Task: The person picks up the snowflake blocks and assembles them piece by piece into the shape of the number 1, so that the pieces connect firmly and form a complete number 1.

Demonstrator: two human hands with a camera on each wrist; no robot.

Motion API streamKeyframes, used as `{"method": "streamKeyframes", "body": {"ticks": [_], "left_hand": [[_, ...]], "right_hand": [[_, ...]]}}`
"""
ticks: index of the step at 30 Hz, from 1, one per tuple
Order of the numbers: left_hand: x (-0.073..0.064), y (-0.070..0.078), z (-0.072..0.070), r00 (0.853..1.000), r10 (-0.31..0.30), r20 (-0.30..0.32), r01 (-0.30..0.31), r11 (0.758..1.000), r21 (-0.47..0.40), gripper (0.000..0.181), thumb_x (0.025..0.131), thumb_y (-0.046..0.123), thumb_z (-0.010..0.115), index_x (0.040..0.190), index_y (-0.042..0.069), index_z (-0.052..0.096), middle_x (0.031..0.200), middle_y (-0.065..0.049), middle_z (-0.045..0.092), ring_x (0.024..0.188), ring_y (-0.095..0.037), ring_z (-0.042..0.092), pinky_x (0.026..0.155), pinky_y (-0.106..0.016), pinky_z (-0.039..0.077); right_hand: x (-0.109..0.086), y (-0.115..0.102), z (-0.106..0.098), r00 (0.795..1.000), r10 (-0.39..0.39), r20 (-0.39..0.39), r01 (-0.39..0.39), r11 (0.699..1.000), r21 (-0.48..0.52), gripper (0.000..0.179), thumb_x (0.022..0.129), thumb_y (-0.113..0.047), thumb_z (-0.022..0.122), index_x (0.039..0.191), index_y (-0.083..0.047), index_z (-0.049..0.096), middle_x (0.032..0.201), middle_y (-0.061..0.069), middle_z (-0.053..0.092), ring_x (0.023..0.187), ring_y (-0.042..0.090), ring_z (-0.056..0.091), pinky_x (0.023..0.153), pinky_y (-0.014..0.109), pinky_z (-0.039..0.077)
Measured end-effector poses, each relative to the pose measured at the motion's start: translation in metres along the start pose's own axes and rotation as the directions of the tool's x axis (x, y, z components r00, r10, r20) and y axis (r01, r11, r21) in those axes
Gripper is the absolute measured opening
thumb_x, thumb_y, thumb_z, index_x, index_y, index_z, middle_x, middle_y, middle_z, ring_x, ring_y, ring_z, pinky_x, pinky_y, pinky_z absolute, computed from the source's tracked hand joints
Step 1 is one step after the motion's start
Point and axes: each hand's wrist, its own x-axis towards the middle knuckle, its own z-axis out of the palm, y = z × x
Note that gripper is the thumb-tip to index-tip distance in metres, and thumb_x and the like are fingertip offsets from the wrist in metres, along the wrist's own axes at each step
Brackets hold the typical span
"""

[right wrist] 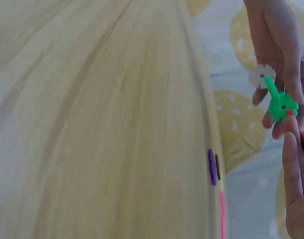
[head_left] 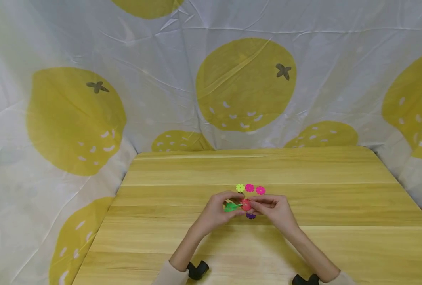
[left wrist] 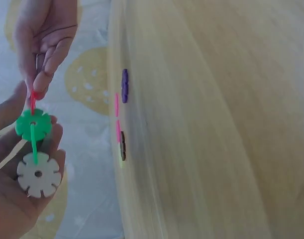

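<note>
My left hand [head_left: 214, 211] holds a short chain of notched plastic snowflake discs, its thumb and fingers about a green disc [left wrist: 33, 124]. A white disc [left wrist: 39, 175] hangs at the chain's end over the palm, joined through a light green disc [left wrist: 34, 144] seen edge-on. From the other side, my right hand [head_left: 277, 211] pinches a red disc [head_left: 245, 204] between thumb and fingertips. The red disc meets the green one's edge; how deep their slots sit together I cannot tell. Both hands are raised above the table.
On the wooden table [head_left: 161, 237] lie a yellow disc [head_left: 240, 188], two pink discs [head_left: 249, 188], a brown disc [left wrist: 123, 146] and a purple disc [head_left: 251, 216], just beyond and beneath the hands. A lemon-patterned cloth [head_left: 153, 79] hangs behind the table's far edge.
</note>
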Motion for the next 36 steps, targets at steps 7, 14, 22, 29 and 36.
{"method": "streamKeyframes", "body": {"ticks": [7, 14, 22, 29, 36], "left_hand": [[0.001, -0.003, 0.006, 0.997, 0.022, -0.079, -0.020, 0.999, 0.032, 0.031, 0.088, 0.013, 0.082, 0.119, 0.009, 0.077, 0.118, -0.006, 0.078, 0.110, -0.022, 0.073, 0.093, -0.028, 0.058], [-0.008, -0.014, -0.010, 0.990, -0.109, -0.088, 0.103, 0.992, -0.079, 0.028, 0.089, 0.018, 0.083, 0.116, 0.012, 0.078, 0.114, -0.002, 0.078, 0.101, -0.018, 0.073, 0.084, -0.023, 0.058], [-0.016, -0.022, -0.026, 0.982, -0.174, -0.075, 0.165, 0.980, -0.114, 0.028, 0.087, 0.021, 0.085, 0.114, 0.014, 0.080, 0.114, -0.003, 0.078, 0.098, -0.017, 0.071, 0.081, -0.023, 0.058], [-0.019, -0.023, -0.031, 0.983, -0.171, -0.064, 0.163, 0.979, -0.123, 0.029, 0.087, 0.017, 0.085, 0.115, 0.011, 0.080, 0.112, -0.002, 0.078, 0.100, -0.019, 0.070, 0.080, -0.021, 0.056], [-0.017, -0.023, -0.028, 0.989, -0.142, -0.048, 0.136, 0.984, -0.116, 0.034, 0.086, 0.015, 0.085, 0.118, 0.005, 0.078, 0.112, -0.002, 0.078, 0.104, -0.019, 0.070, 0.085, -0.022, 0.055]], "right_hand": [[0.003, 0.002, 0.006, 0.994, 0.101, -0.032, -0.102, 0.994, -0.025, 0.034, 0.096, -0.009, 0.073, 0.124, 0.012, 0.068, 0.109, 0.018, 0.078, 0.089, 0.012, 0.078, 0.082, 0.035, 0.063], [0.010, 0.008, -0.007, 0.994, 0.105, 0.023, -0.093, 0.948, -0.304, 0.035, 0.095, -0.011, 0.074, 0.126, 0.004, 0.070, 0.116, 0.022, 0.075, 0.099, 0.017, 0.074, 0.082, 0.024, 0.060], [0.015, 0.014, -0.016, 0.986, 0.152, 0.064, -0.115, 0.912, -0.393, 0.033, 0.090, -0.007, 0.078, 0.121, 0.004, 0.073, 0.115, 0.022, 0.074, 0.096, 0.022, 0.071, 0.080, 0.020, 0.057], [0.016, 0.018, -0.016, 0.981, 0.169, 0.091, -0.121, 0.913, -0.389, 0.031, 0.088, -0.007, 0.081, 0.116, 0.004, 0.075, 0.112, 0.021, 0.074, 0.090, 0.017, 0.067, 0.076, 0.021, 0.057], [0.015, 0.024, -0.014, 0.984, 0.150, 0.096, -0.086, 0.872, -0.483, 0.032, 0.081, -0.007, 0.086, 0.112, -0.004, 0.078, 0.104, 0.010, 0.072, 0.092, 0.018, 0.062, 0.076, 0.021, 0.053]]}}
